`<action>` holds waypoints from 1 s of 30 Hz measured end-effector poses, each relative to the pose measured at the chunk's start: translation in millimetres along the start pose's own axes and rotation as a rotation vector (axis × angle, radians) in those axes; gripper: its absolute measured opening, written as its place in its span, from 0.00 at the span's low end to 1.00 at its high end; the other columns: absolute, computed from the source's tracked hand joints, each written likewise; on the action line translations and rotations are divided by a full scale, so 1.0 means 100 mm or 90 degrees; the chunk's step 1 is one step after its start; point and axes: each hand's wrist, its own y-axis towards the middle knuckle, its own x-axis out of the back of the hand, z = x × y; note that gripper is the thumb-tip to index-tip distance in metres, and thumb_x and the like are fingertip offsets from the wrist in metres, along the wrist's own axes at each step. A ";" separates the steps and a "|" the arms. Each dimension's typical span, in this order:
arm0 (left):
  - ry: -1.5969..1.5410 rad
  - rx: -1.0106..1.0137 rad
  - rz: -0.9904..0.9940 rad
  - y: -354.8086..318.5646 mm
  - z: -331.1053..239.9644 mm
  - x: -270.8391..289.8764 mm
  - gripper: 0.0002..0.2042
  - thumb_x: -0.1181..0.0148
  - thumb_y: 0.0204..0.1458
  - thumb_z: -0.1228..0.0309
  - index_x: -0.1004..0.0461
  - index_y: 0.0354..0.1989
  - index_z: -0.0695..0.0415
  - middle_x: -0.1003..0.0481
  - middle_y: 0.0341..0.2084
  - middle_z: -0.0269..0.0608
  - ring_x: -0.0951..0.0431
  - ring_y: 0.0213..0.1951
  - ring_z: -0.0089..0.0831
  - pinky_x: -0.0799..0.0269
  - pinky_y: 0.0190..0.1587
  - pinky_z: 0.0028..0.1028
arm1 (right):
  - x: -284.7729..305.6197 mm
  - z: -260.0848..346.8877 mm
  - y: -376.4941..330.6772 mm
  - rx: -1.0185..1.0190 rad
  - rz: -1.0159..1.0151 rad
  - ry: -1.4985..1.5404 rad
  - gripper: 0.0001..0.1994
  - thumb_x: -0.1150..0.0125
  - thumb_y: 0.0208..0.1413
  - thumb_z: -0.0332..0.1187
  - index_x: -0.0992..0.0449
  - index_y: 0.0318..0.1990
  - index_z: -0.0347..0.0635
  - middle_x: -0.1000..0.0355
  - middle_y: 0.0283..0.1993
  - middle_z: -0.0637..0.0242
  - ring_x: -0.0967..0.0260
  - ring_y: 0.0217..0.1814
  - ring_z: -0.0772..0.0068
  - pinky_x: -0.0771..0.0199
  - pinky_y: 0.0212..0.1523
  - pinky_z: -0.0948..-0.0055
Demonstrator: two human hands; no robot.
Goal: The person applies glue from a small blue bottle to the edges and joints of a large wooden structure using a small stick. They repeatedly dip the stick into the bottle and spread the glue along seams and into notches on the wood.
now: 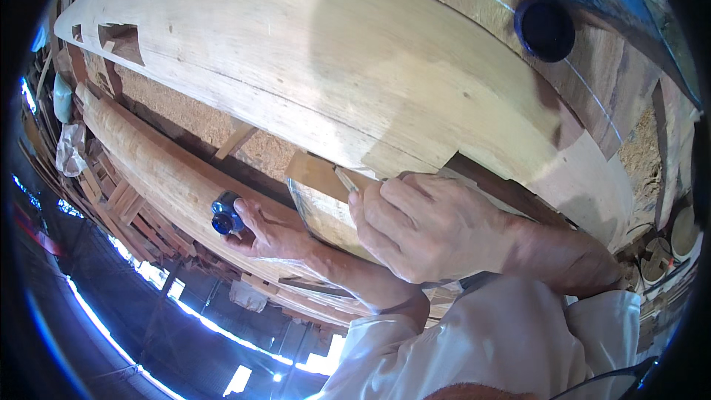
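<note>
My left hand (266, 233) is closed round a small, dark blue, glossy cylinder (225, 213), perhaps a little bottle; its kind is not clear. It is held above a long, rounded wooden piece (148, 155). Closed in a pinch, my right hand (433, 222) grips a thin, pale wooden stick (346, 178), whose other end is hidden by the fingers. The stick's tip lies over a flat tan wooden piece (318, 174) beside the edge of a large, smooth, pale wooden hull-like form (274, 52). Below that tan piece, between my hands, is a pale panel with a dark edge (329, 226).
Rectangular cut-outs show in the large form, one a dark notch (511, 189) near my right wrist. A round dark blue lid-like object (544, 28) lies at the upper right. Sawdust (174, 107) covers the ground. Stacked wooden slats (122, 200) and a clear plastic bag (72, 150) are at left.
</note>
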 end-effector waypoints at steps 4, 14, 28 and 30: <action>0.117 -0.038 -0.017 -0.08 -0.01 -0.19 0.27 0.22 0.56 0.65 0.29 0.55 0.67 0.23 0.44 0.50 0.21 0.42 0.36 0.20 0.42 0.33 | 0.06 -0.05 -0.04 -0.027 0.000 0.054 0.12 0.36 0.48 0.34 0.20 0.38 0.36 0.26 0.36 0.64 0.28 0.37 0.70 0.24 0.34 0.73; 0.120 -0.014 -0.010 -0.09 -0.10 -0.14 0.22 0.25 0.57 0.70 0.28 0.54 0.64 0.21 0.47 0.52 0.19 0.48 0.38 0.18 0.48 0.35 | 0.03 0.04 -0.15 -0.039 -0.009 -0.005 0.12 0.36 0.49 0.33 0.20 0.39 0.35 0.29 0.34 0.67 0.29 0.35 0.72 0.24 0.33 0.74; 0.073 0.016 -0.008 -0.12 -0.17 -0.15 0.24 0.24 0.56 0.70 0.27 0.56 0.65 0.21 0.47 0.49 0.20 0.49 0.37 0.20 0.50 0.35 | -0.02 -0.03 0.00 0.043 0.044 -0.060 0.12 0.34 0.51 0.29 0.20 0.41 0.29 0.31 0.30 0.67 0.30 0.30 0.73 0.28 0.26 0.76; 0.078 0.017 -0.011 -0.13 -0.19 -0.15 0.23 0.24 0.56 0.70 0.27 0.55 0.65 0.21 0.47 0.49 0.20 0.48 0.36 0.20 0.50 0.34 | -0.04 0.00 -0.03 0.048 0.058 -0.096 0.12 0.35 0.50 0.34 0.19 0.39 0.35 0.30 0.31 0.67 0.29 0.34 0.71 0.29 0.28 0.74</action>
